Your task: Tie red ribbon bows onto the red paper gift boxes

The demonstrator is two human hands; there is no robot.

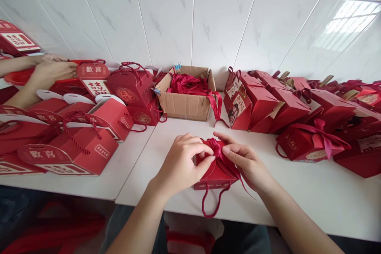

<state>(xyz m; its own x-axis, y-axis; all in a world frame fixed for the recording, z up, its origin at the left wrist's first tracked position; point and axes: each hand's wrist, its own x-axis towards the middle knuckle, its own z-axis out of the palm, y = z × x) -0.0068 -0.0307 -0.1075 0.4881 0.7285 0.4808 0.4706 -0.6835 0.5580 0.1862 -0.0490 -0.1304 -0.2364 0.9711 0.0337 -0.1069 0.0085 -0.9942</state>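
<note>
A small red gift box [216, 172] stands near the table's front edge, its twisted cord handle hanging over the edge toward me. Dark red ribbon [218, 149] is gathered in a knot or bow on top, with one tail trailing down to the right. My left hand [187, 162] pinches the ribbon from the left, thumb and index finger together. From the right, my right hand [247, 160] holds the ribbon between thumb and fingers, its index finger stretched out behind the knot. The exact shape of the knot is partly hidden by my fingers.
An open cardboard box [184, 106] of loose ribbon stands at the wall. Red boxes with cord handles [86, 147] crowd the left, where another person's hands work by a red tray. Closed red boxes [285, 105] line the right, a ribboned box [309, 143] in front.
</note>
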